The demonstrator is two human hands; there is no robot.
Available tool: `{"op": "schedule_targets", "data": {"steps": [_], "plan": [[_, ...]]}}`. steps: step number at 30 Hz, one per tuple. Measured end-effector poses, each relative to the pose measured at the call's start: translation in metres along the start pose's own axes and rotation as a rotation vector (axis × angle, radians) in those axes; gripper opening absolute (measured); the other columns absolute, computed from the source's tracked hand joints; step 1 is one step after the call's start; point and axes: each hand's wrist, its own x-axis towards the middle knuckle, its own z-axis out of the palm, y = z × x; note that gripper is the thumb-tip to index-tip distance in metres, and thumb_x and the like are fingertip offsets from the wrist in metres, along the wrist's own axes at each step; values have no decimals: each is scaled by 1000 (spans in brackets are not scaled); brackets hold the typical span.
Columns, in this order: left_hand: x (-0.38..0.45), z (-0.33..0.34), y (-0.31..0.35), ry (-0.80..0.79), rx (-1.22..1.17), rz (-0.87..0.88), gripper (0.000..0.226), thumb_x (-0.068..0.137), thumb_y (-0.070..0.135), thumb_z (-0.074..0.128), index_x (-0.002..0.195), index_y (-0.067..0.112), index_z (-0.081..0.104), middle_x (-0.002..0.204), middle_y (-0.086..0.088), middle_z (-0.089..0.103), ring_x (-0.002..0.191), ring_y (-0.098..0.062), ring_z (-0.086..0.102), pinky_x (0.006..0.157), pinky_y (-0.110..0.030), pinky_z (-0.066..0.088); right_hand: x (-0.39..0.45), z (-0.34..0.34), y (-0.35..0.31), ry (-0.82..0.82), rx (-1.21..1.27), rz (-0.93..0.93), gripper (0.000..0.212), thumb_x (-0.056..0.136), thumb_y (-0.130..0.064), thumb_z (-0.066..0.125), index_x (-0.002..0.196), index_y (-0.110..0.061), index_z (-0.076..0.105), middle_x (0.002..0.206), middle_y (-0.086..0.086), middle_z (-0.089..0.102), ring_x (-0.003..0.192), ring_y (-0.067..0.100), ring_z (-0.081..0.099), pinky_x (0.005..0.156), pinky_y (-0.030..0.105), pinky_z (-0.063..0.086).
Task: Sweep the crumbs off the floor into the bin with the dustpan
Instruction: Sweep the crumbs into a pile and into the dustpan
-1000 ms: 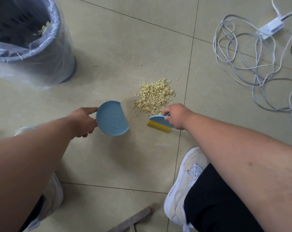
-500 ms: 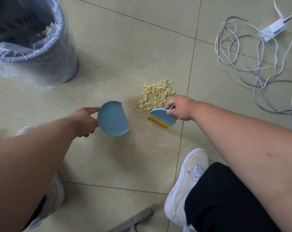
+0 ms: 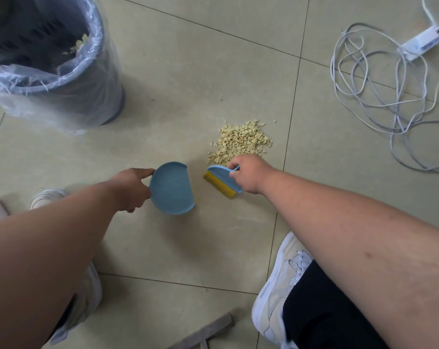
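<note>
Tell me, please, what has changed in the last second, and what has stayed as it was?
The right hand moved the brush left, along the near edge of the crumbs, towards the dustpan, so the gap between them shrank. Nothing was picked up or released. The left hand still holds the dustpan in place; the crumbs and bin are unchanged.

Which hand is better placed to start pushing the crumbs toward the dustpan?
Right. The right hand grips the brush right beside the crumbs; the left hand only holds the dustpan.
</note>
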Motion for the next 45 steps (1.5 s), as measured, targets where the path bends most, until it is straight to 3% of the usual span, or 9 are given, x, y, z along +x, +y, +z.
{"op": "schedule_targets", "data": {"steps": [6,12,15,21,27,35,39,42,45], "plan": [[0,0,-3,8,-1,-13,71,99,-1,52,161,31,41,69,-14,52,40,-21,39,32,-17,30,8,-25,27,52,71,69,16,95,-21,67,108,-23,74,110,5,69,97,25,67,79,30,52],[-1,-2,-2,6,14,-30,72,98,-2,51,160,32,41,65,-11,53,33,-18,39,31,-18,31,-17,-42,43,-462,-554,-24,25,92,-22,65,115,-27,74,111,-3,69,105,21,66,90,34,54],[-3,0,1,1,15,-35,73,98,-4,50,161,31,42,63,-9,50,27,-13,34,31,-18,30,-28,-37,59,-489,-670,7,30,94,-16,60,120,-25,73,120,0,70,109,23,64,88,31,50],[-4,1,1,-4,34,-32,72,97,-3,50,160,32,43,65,-10,52,35,-18,38,32,-18,30,-24,-51,80,-232,-466,27,28,99,-20,62,125,-20,71,125,6,69,116,26,60,94,33,47],[-3,2,1,0,39,-14,71,98,-2,52,160,31,43,67,-12,54,39,-20,39,31,-19,31,-9,-66,81,-17,-328,27,21,97,-19,66,116,-21,74,112,6,71,105,25,62,80,28,43],[-1,0,0,-2,22,-24,71,98,-3,51,160,31,43,64,-11,52,28,-14,37,32,-18,31,-7,-63,64,-10,-351,49,22,99,-19,63,118,-22,73,115,6,70,106,25,63,88,32,51],[1,-1,-2,6,21,-31,72,97,-2,51,160,32,42,66,-12,53,34,-17,39,32,-18,32,-7,-69,48,-126,-335,75,20,95,-20,68,114,-23,75,119,1,69,108,23,64,91,31,52],[1,-1,-6,10,7,-36,73,97,-2,50,160,33,41,67,-13,53,38,-21,39,33,-18,30,-7,-57,31,-211,-71,96,11,90,-18,73,96,-27,74,105,6,74,91,23,73,90,41,60],[0,-2,-10,14,-1,-42,72,96,-1,50,159,33,42,67,-14,54,39,-22,40,33,-19,30,-5,-26,8,-149,304,148,10,92,-13,73,98,-21,72,97,12,74,85,29,77,85,46,63]]}}
